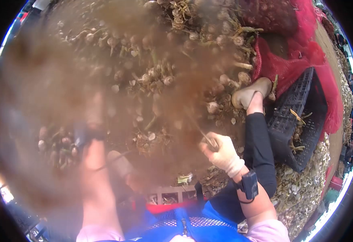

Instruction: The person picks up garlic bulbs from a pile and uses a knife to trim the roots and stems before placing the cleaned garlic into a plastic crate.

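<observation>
My right hand (221,151), in a pale glove, is closed around a thin stick-like object (202,133) that points up and to the left; its far end fades into a brown blur, so its kind cannot be told. My left hand (95,107) reaches forward at the left, smeared by the haze, and its fingers do not show. Around and beyond both hands lie many garlic bulbs (213,107) with their stems on the ground. Another bunch of garlic (59,147) lies left of my left wrist.
A black plastic crate (285,133) with some stems in it stands tilted at the right. Behind it is red mesh netting (325,80). Dry peelings (301,187) cover the ground at the lower right. My shoe (251,92) rests by the garlic. Haze covers the left side.
</observation>
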Demonstrator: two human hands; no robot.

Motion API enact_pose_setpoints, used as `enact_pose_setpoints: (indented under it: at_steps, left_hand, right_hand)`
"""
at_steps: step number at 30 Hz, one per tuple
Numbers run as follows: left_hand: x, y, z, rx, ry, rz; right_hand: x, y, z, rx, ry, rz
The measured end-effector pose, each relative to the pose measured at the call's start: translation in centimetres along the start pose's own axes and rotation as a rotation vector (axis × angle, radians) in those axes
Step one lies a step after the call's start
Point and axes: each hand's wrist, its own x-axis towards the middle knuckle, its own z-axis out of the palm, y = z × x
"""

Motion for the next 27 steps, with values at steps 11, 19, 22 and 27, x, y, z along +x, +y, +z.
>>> enact_pose_setpoints:
  at_steps: [11,19,22,27]
  left_hand:
    - [3.0,2.9,8.0,0.971,-0.514,0.161]
    - [-13.9,8.5,2.8,-0.454,-0.894,-0.073]
    - [-18.5,11.9,0.9,-0.325,-1.094,-0.061]
    - [-24.1,13.4,-0.1,-0.082,-0.972,0.207]
  right_hand:
    - [1.5,-0.9,0.4,-0.097,-0.053,0.028]
    - [0.3,-1.4,0.3,-0.215,0.03,-0.255]
    - [-1.3,-3.6,-0.3,-0.266,0.055,-0.343]
    - [-3.7,-4.8,-1.3,-0.198,-0.014,-0.392]
